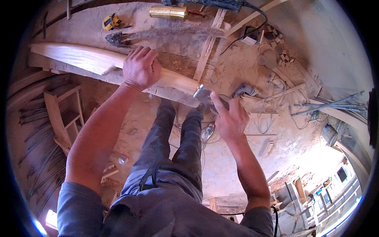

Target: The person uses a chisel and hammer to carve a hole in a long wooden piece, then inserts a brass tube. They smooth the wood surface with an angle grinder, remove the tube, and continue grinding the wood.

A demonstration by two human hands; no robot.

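Note:
A long, shaped piece of pale wood [85,55] lies along a rough plank at the workbench's near edge, its broad end to the left and its narrow end to the right. My left hand [142,68] is closed over the middle of it, pressing from above. In my right hand [231,120] is a hand tool with a flat metal blade [203,94] and a dark handle; my index finger stretches along it. The blade's bright edge sits against the wood's narrow right end. My fingers partly hide the handle, so its exact kind is unclear.
Across the dusty bench lie a yellow tape measure [111,22], a gold cylinder [168,12], a blue power tool [213,4] and a crossing wooden strip [211,43]. A grey power tool [246,90], cables, offcuts and metal rods [335,105] lie to the right. A wooden frame [65,114] stands left.

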